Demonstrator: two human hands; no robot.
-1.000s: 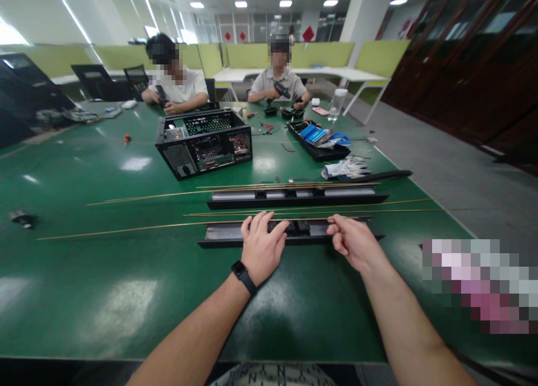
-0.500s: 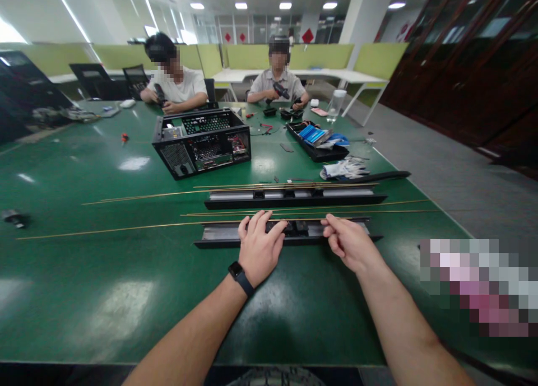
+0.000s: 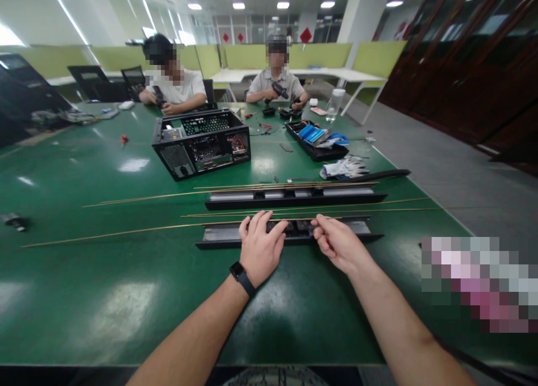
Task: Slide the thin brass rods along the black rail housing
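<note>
A black channel with a silvery inside (image 3: 227, 243) lies on the green table, holding dark blocks in its middle. My left hand (image 3: 263, 237) rests over it with the fingers spread, touching its top. My right hand (image 3: 336, 241) is closed in a pinch above the right half of the channel. Between its thumb and forefinger is a thin brass rod (image 3: 105, 236), which runs left along the channel's far edge and well past its end. The pinched tip is mostly hidden by the fingers. Just behind lie more thin brass rods (image 3: 390, 210).
Farther back is a second black channel (image 3: 294, 204) with rods along it. Beyond stand an open computer case (image 3: 202, 145), a black tray (image 3: 315, 148) with blue packets, and white gloves (image 3: 344, 167). Two people (image 3: 176, 86) sit across the table, each holding a dark tool.
My right hand has slid a little left along the channel, and the brass rod's left part sits slightly lower. My left hand stays in place.
</note>
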